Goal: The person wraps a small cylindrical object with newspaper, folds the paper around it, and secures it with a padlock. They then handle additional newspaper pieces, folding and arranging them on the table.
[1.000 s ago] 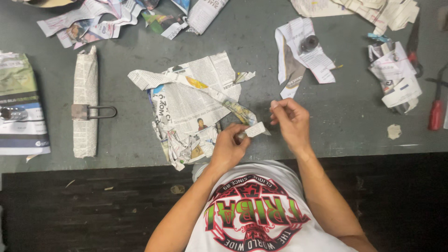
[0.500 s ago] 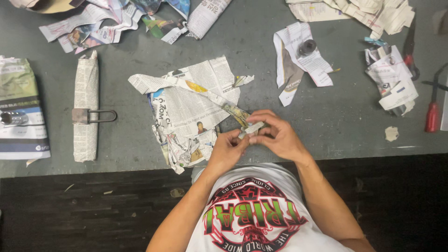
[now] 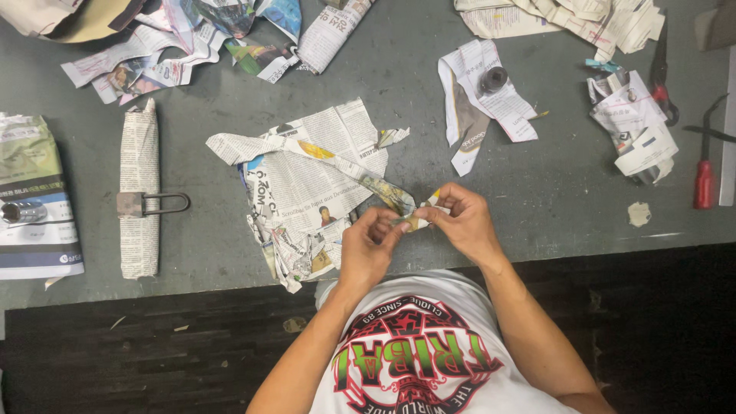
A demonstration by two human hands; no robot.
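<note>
Mid-twist on newspaper strip (image 3: 368, 180) at near tabletop (image 3: 537, 199) edge; left hand (image 3: 368, 249) and right hand (image 3: 464, 222) both pinch its near end; next likely needs steady tension, tight rolling.

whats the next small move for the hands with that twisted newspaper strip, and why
Probably another short twist, moving the pinch a little further up the strip. Both hands, left hand and right hand, pinch the near end of the twisted newspaper strip, which looks tight only there; further away it widens, flat and loose, over the torn newspaper sheet on the grey table.
</note>
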